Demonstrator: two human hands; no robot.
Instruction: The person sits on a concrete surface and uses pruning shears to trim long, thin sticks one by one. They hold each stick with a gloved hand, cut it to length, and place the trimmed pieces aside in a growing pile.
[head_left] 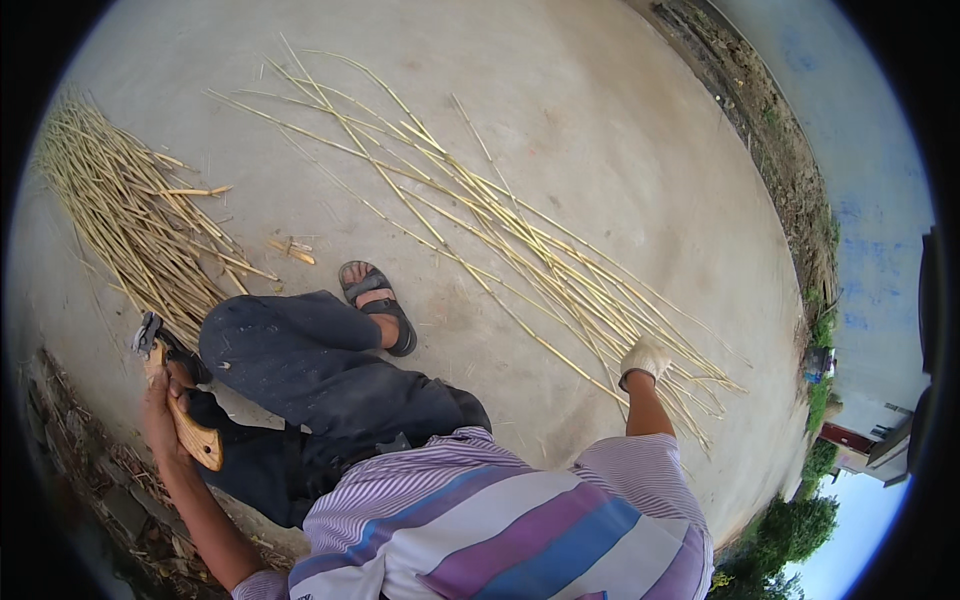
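Head view: a dense heap of stalks (125, 205) lies left of your sandalled foot (385, 308), which stands between it and the loose stalks (542, 255) on concrete (560, 120). These are long, thin, straw-yellow, crisscrossed. Your left hand (160, 420) grips a wooden-handled tool (200, 440); your gloved right hand (645, 357) is at the loose stalks, whether grasping any cannot be told.

Soft, even daylight is washing over the pale concrete (560, 110), and shadows are lying faint. I'm seeing the sky (860, 520) glowing brightest at lower right, while the rubble (125, 510) at lower left is sinking into dimness. The wall (850, 150) is curving toward a black, blue-fringed rim; the central stalks (541, 251) are showing fairly crisp.
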